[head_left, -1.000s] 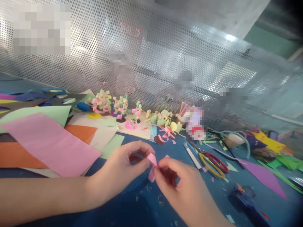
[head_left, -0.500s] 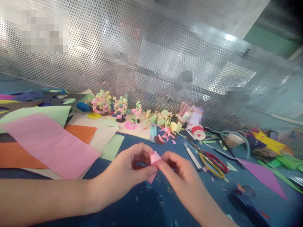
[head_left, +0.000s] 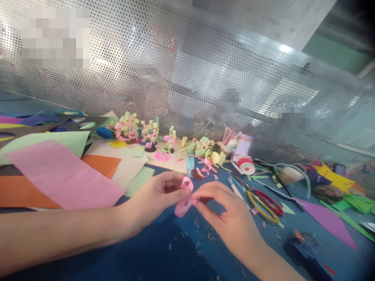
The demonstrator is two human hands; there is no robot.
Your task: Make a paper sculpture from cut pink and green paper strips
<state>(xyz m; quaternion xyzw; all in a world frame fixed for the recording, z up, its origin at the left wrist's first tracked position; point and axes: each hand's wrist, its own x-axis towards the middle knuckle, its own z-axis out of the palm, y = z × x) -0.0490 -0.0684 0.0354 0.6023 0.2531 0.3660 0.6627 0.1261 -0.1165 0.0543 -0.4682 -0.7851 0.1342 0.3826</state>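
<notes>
A narrow pink paper strip (head_left: 182, 208), looped at its top and bottom, is held above the blue table in front of me. My left hand (head_left: 164, 191) pinches it between thumb and fingertips from the left. From the right, my right hand (head_left: 225, 210) has thumb and forefinger closed on the strip near its middle. Just beyond my fingers, a small figure of curled pink strips (head_left: 205, 168) stands on a dark brown disc. Scissors with red and yellow handles (head_left: 265, 205) lie to the right of my right hand.
Coloured sheets overlap at the left, a large pink sheet (head_left: 64, 175) on top. Several curled-paper figures (head_left: 127, 128) stand along the back before a perforated metal screen (head_left: 187, 70). A red-and-white spool (head_left: 246, 166), a purple paper piece (head_left: 328, 222) and a dark blue tool (head_left: 306, 253) lie rightward.
The pink strip, earlier folded flat between my fingers, now shows open loops. My right hand has turned, its thumb and forefinger now pinching the strip. My left hand has shifted slightly.
</notes>
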